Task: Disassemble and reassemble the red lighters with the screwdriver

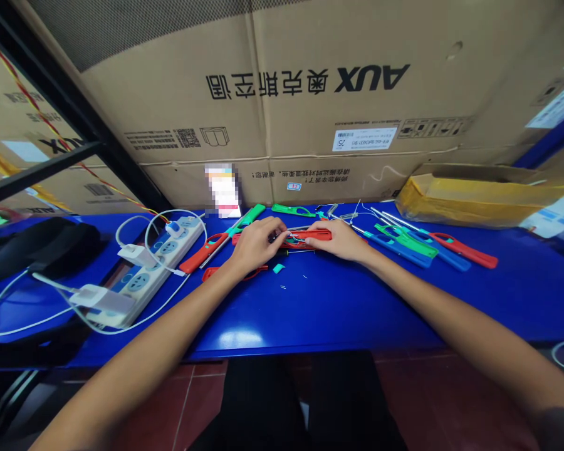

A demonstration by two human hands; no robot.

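One red casing [325, 235], probably light, stiff, best gripped edgewise, is being clasped over the table [272, 319] by the right hand [339, 239]; whether anything is being pinched by the left hand [258, 243] cannot be told.

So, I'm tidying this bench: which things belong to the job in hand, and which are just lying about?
Likely part of the job:
held red lighter casing
small teal piece
green lighter casing
far-right red lighter

Likely just lying about:
white power strip
phone
yellow-taped carton
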